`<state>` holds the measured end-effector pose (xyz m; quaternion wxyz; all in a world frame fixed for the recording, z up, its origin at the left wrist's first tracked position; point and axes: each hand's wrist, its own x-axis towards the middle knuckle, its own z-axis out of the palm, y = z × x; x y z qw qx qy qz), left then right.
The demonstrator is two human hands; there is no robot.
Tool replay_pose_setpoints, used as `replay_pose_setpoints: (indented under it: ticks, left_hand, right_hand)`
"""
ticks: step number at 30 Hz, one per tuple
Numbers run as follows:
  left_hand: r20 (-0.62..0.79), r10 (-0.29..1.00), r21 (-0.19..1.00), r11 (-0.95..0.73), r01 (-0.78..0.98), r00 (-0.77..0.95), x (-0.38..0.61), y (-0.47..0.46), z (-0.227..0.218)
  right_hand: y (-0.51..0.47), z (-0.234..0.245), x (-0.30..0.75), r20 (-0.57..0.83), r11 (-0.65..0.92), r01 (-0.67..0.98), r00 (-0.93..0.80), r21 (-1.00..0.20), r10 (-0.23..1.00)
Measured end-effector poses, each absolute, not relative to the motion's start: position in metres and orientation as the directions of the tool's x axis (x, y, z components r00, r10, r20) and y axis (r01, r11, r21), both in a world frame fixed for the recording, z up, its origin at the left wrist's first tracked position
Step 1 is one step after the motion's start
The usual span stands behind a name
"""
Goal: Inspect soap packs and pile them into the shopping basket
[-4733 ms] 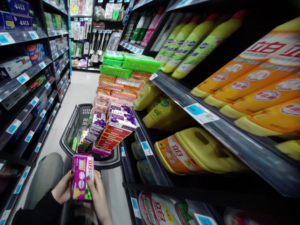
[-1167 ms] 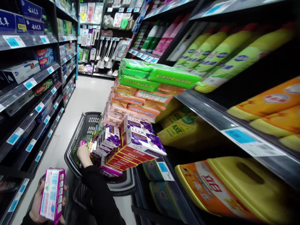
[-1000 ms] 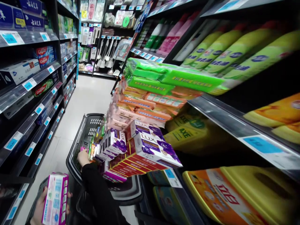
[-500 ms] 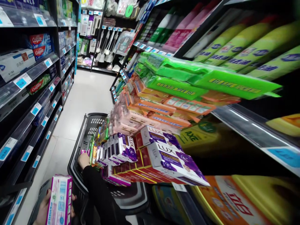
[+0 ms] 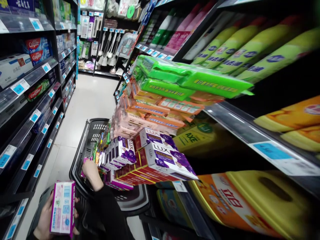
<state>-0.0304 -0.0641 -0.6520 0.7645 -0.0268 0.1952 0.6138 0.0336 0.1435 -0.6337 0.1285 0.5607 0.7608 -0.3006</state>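
At the lower left, my left hand [image 5: 44, 216] is wrapped round a white and purple boxed soap pack [image 5: 61, 207], its printed side facing up. My right hand [image 5: 90, 171] reaches to the near end of the shelf stock, above the black shopping basket [image 5: 78, 156]. Its fingers are closed on a small pink-purple pack [image 5: 83, 172], mostly covered by the hand. Beside that hand stand small colourful soap packs [image 5: 101, 149] and a row of white and purple LUX soap boxes [image 5: 127, 150].
Larger LUX boxes [image 5: 162, 156] and stacked green packs [image 5: 170, 89] stick out from the right shelf. Below are yellow jugs [image 5: 260, 193]. Toothpaste boxes [image 5: 37, 50] line the left shelf [image 5: 22, 88]. A pale aisle floor [image 5: 87, 96] runs between to hanging brushes [image 5: 108, 55].
The view has shifted, so the right shelf sits further left. My right hand has drawn slightly back, showing more wrist and pink pack. My left hand still holds its soap pack.
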Motion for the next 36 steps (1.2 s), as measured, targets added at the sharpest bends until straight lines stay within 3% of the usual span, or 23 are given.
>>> replay_pose_setpoints:
  ticks: [3, 6, 8, 11, 14, 18, 20, 23, 26, 29, 36]
  left_hand:
    - [-0.388, 0.920, 0.302, 0.187, -0.935, 0.058, -0.029, -0.068, -0.658]
    - [-0.466, 0.884, 0.434, 0.195, -0.879, -0.034, -0.016, -0.072, -0.662]
    - [-0.503, 0.861, 0.496, 0.216, -0.841, -0.076, 0.002, -0.073, -0.658]
    - [-0.482, 0.856, 0.637, 0.198, -0.745, -0.185, 0.032, -0.071, -0.643]
    - [-0.416, 0.871, 0.793, 0.207, -0.572, -0.262, 0.046, -0.070, -0.626]
    - [-0.269, 0.923, 0.911, 0.151, -0.385, -0.276, 0.036, -0.064, -0.599]
    - [-0.281, 0.948, 0.841, 0.171, -0.514, -0.146, 0.032, -0.060, -0.583]
    - [-0.285, 0.954, 0.647, 0.264, -0.715, 0.094, 0.033, -0.058, -0.565]
    - [-0.278, 0.949, 0.436, 0.266, -0.860, 0.152, 0.039, -0.055, -0.563]
    - [-0.365, 0.900, 0.215, 0.332, -0.918, 0.240, 0.046, -0.053, -0.574]
    - [-0.526, 0.807, 0.122, 0.382, -0.916, 0.267, 0.056, -0.046, -0.587]
  right_hand:
    - [0.101, -0.589, 0.083, -0.417, 0.169, 0.863, -0.391, -0.477, 0.820]
    - [0.043, -0.577, 0.128, -0.343, 0.157, 0.716, -0.500, -0.680, 0.795]
    - [0.008, -0.587, 0.145, -0.237, 0.106, 0.519, -0.551, -0.848, 0.800]
    - [-0.023, -0.607, 0.154, -0.068, 0.057, 0.242, -0.477, -0.969, 0.877]
    - [-0.028, -0.610, 0.163, -0.130, -0.155, -0.028, -0.414, -0.987, 0.901]
    - [-0.025, -0.596, 0.184, -0.366, -0.613, -0.326, -0.572, -0.720, 0.734]
    - [-0.028, -0.590, 0.190, -0.376, -0.707, -0.342, -0.661, -0.619, 0.649]
    - [-0.036, -0.583, 0.189, -0.340, -0.756, -0.337, -0.739, -0.561, 0.582]
    - [-0.040, -0.575, 0.182, -0.313, -0.815, -0.324, -0.805, -0.480, 0.504]
    - [-0.039, -0.565, 0.177, -0.294, -0.870, -0.336, -0.844, -0.360, 0.448]
    - [-0.029, -0.551, 0.178, -0.337, -0.880, -0.384, -0.819, -0.278, 0.464]
